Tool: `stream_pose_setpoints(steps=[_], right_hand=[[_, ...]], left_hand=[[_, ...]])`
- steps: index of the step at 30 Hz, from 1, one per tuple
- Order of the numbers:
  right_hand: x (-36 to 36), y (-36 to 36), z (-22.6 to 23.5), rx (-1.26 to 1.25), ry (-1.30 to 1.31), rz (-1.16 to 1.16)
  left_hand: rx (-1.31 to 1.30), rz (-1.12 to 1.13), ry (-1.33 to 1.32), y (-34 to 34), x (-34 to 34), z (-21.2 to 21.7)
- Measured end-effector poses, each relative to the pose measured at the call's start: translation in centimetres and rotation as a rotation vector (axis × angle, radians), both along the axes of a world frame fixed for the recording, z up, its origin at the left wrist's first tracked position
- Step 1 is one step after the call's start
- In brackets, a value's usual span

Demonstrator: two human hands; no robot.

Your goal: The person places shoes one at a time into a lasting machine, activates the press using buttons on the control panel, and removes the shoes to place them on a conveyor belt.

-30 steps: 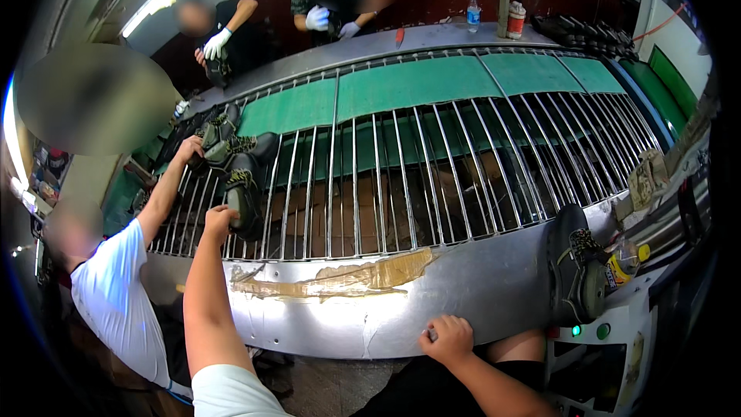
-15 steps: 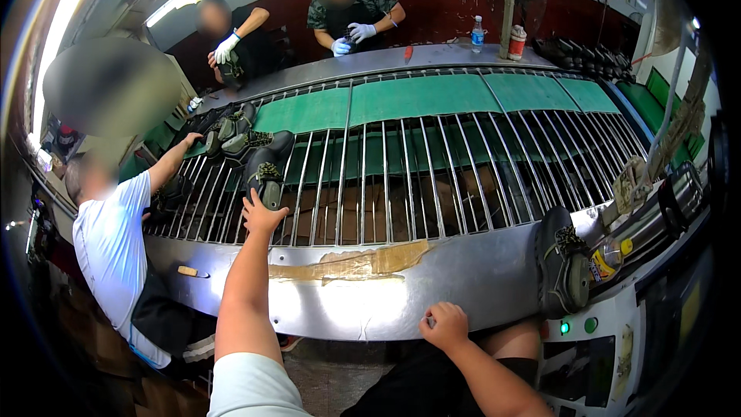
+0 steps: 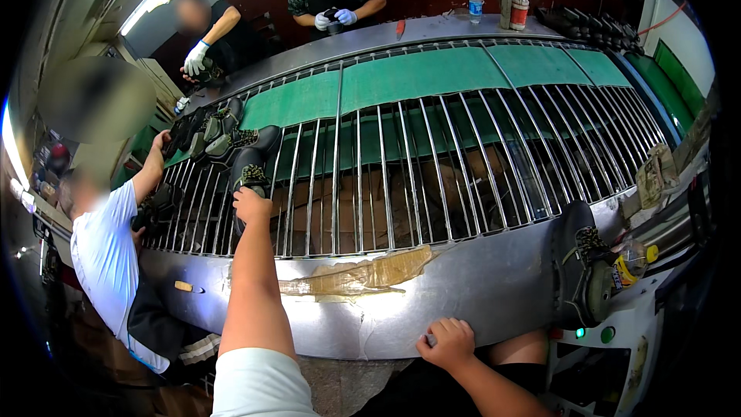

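My left hand point(image 3: 252, 205) reaches across the metal edge of a roller conveyor. Its fingers are closed on the heel end of a dark shoe point(image 3: 250, 171) with yellow-green laces, which lies on the bars. Beyond that shoe, more dark shoes point(image 3: 231, 143) sit close together at the conveyor's left end. My right hand point(image 3: 449, 344) rests at the front edge of the metal table with its fingers curled; a small greyish spot shows at the fingertips, too small to name. Another dark shoe point(image 3: 579, 266) stands on the metal surface to the right of my right hand.
Metal rollers point(image 3: 390, 177) and green sheets point(image 3: 432, 77) cover the conveyor. Brown tape point(image 3: 370, 274) and a small wooden-handled tool point(image 3: 187, 287) lie on the near ledge. A yellow-capped bottle point(image 3: 631, 264) stands far right. A co-worker in white point(image 3: 112, 239) reaches from the left; two others work across.
My left hand has gone from spread fingers at the shoe's heel to a closed grip on it. My right hand stays curled at the edge. The view has shifted slightly.
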State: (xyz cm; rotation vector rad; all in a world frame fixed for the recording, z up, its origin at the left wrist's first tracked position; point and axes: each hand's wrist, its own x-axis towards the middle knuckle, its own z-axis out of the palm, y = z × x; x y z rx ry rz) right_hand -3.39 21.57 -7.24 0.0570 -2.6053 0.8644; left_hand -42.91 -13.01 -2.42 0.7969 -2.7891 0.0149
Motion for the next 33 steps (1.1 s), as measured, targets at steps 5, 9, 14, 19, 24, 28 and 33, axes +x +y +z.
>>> stream_pose_setpoints(steps=[5, 9, 14, 19, 24, 28, 33], right_hand=[[-0.1, -0.1, 0.4, 0.014, 0.014, -0.03], [-0.1, -0.2, 0.1, 0.037, 0.008, -0.03], [0.3, -0.6, -0.2, 0.033, 0.021, -0.033], [1.0, -0.5, 0.7, -0.107, -0.124, -0.064], [4.6, -0.1, 3.3, -1.443, -0.578, 0.095], [11.6, 0.0, 5.7, -1.773, -0.486, 0.336], [26.1, 5.3, 9.5, -1.421, 0.057, -0.105]], left_hand=[[0.146, -0.101, -0.135, -2.6, 0.0, 4.1], [0.172, -0.201, -0.231, -4.3, 1.1, 7.1], [0.898, -0.181, -0.068, -6.1, 5.6, 9.1], [1.711, -0.27, -0.082, -3.3, 18.4, 10.0], [2.014, -0.383, -0.109, 3.9, 34.0, 8.4], [2.143, -0.435, -0.312, 12.1, 44.2, 7.4], [2.066, -0.835, -0.898, 22.8, 51.3, 6.4]])
